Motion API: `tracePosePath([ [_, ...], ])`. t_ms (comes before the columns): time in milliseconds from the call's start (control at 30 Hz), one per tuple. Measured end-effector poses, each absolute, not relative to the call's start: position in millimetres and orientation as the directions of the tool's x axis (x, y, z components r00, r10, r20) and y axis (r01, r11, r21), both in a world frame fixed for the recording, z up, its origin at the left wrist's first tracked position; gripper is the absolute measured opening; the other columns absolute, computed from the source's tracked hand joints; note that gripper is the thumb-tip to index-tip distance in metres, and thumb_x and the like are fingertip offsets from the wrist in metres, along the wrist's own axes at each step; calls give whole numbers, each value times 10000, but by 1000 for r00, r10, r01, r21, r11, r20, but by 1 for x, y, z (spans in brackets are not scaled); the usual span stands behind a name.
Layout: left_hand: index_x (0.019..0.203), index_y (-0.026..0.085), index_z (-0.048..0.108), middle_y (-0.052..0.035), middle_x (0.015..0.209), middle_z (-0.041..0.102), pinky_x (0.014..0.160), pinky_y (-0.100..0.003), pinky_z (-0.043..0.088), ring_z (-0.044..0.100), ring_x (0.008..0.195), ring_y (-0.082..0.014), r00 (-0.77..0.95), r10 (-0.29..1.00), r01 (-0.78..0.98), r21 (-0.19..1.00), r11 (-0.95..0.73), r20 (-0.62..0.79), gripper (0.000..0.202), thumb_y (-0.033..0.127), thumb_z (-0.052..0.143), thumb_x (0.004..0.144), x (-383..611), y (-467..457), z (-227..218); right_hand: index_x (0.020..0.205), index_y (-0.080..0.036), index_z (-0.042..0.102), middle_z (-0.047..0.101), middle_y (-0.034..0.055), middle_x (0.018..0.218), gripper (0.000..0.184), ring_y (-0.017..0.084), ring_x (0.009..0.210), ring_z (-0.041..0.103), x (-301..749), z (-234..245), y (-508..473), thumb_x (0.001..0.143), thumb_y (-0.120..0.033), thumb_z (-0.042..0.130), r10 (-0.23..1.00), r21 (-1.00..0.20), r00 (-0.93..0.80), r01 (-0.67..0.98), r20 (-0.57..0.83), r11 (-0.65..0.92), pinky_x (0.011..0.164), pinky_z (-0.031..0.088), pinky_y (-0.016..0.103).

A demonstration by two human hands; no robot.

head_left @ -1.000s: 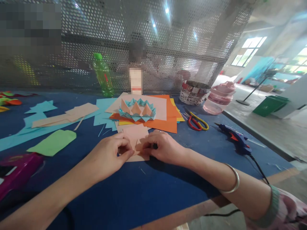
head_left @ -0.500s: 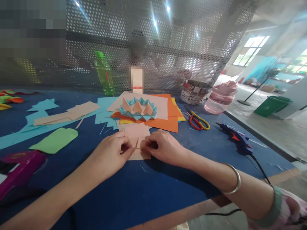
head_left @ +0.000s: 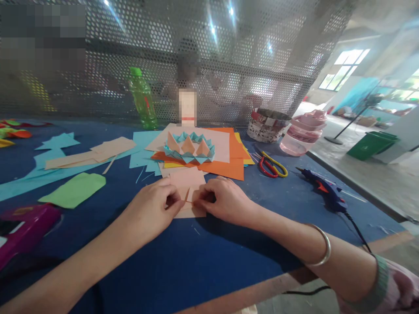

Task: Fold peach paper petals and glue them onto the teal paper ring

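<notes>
Both hands meet over a piece of peach paper [head_left: 190,212] with folds and a raised flap near its middle. My left hand [head_left: 160,201] pinches the paper from the left, thumb and fingertips together. From the right, my right hand [head_left: 222,197] pinches it too, its fingertips close to the flap. Just beyond them lies a pale pink sheet [head_left: 188,176]. Behind that, a ring of folded blue and peach paper points [head_left: 189,148] rests on a stack of orange paper [head_left: 229,169].
Scissors [head_left: 273,166], a blue glue gun [head_left: 324,187], a pink water bottle [head_left: 303,133] and a woven paper basket [head_left: 267,125] stand or lie to the right. At left are green paper [head_left: 77,189], a purple tool [head_left: 28,229] and blue strips. A green bottle [head_left: 143,100] stands behind.
My right hand's fingertips have shifted very slightly at the fold. Otherwise both hands keep their pinch on the peach paper, and the view has moved a little.
</notes>
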State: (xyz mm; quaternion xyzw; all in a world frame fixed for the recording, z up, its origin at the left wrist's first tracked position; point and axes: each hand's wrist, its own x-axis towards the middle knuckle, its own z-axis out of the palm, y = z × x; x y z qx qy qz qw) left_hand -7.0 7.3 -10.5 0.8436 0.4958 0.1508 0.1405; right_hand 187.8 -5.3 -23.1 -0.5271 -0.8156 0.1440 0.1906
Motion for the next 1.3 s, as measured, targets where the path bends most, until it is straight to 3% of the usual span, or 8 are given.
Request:
tracePosePath([
  [700,620,201,478,-20,721,560,623,-301,380,550,721,-184,470,872,793,368,-486,137,192,253,476,806,-7,6,-16,719,-177,629,650,14,739,100,125,709,543,188,-24,-6,759,-263,661,932,-454,-332,814,147,362,636,349,246],
  [1300,626,201,450,-35,747,533,644,-323,377,535,745,-206,477,871,786,389,-481,114,195,232,458,819,-5,5,-15,816,-203,647,662,-19,731,73,104,651,545,195,-26,1,744,-201,634,925,-563,-370,747,92,355,593,327,230],
])
